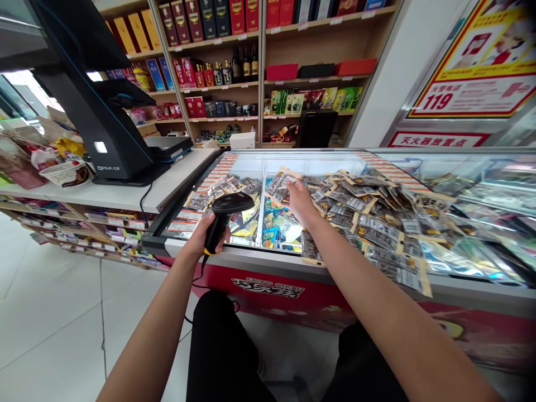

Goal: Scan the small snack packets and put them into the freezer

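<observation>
My left hand (197, 239) is wrapped round the handle of a black and yellow barcode scanner (231, 203), whose cord hangs down in front of the freezer. Over the glass top of the chest freezer (285, 258), my right hand (301, 204) grips the right edge of a flat snack packet (277, 187) with a clear front and tan borders. To the right of that hand lies a large overlapping heap of similar packets (368, 204). A smaller pile of packets (230, 185) rests behind the scanner. Coloured packages (282, 229) show through the glass.
A counter (75, 192) with a black checkout terminal (113, 134) stands at the left. Shelves of boxes and bottles (243, 67) rise behind the freezer. At the right, a red and yellow sign (464, 92) is on the wall. Some packets overhang the freezer's front edge.
</observation>
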Tool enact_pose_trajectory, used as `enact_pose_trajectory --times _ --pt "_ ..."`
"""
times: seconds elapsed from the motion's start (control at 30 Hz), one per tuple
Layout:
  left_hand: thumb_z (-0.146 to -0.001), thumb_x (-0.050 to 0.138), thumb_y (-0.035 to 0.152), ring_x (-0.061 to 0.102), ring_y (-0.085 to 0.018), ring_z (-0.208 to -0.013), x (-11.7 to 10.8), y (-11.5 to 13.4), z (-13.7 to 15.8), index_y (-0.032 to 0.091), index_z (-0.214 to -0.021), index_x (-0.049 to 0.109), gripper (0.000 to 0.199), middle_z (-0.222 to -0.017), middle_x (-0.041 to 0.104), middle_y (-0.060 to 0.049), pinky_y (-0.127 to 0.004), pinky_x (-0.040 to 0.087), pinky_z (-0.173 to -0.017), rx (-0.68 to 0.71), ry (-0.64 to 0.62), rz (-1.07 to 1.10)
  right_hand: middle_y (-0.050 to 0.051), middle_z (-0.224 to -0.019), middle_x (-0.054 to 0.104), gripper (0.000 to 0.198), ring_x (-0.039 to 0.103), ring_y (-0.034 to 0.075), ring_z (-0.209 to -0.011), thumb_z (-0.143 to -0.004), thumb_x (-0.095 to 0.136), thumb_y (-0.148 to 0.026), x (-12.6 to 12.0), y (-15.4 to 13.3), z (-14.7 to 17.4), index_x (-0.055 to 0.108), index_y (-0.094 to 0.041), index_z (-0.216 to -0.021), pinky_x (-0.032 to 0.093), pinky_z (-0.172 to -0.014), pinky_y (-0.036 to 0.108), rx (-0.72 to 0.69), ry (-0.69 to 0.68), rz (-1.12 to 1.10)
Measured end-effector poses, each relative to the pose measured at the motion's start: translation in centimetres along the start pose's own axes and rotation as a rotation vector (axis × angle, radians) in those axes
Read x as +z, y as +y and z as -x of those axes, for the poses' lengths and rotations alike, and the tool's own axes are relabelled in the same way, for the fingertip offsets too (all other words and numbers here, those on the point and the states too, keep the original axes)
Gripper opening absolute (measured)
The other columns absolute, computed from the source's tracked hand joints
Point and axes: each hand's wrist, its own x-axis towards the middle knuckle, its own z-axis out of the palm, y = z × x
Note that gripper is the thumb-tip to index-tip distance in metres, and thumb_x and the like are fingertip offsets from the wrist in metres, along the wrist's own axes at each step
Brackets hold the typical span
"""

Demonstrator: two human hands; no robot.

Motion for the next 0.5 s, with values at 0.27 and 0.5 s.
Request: enact_pose_trajectory --times 0.27,0.5 --pt "-0.090 0.064 0.075 0.048 -0.011 -0.031 0.9 0.6 -0.4 0.017 -0.105 0.069 0.060 -0.058 0.065 0.000 -0.022 0.031 -0.031 0.176 0.279 0.233 0.025 -0.122 0.076 0.064 0.077 0.031 -0.096 -0.105 0.062 -0.047 -0.1 -2.4 -0.5 0.059 -0.005 -0.152 0.066 -0.083 0.041 0.234 -0.253 -0.155" --pt "-0.090 0.067 0.075 0.049 -0.012 -0.031 0.8 0.2 -0.4 0.017 -0.108 0.069 0.061 -0.060 0.064 0.002 -0.023 0.034 -0.030 0.122 0.294 0.281 0.022 -0.159 0.058 0.061 0.063 0.035 -0.139 -0.109 0.058 -0.044 1.2 -3.6 -0.2 0.054 -0.015 -0.162 0.054 -0.111 0.044 -0.064 -0.252 0.213"
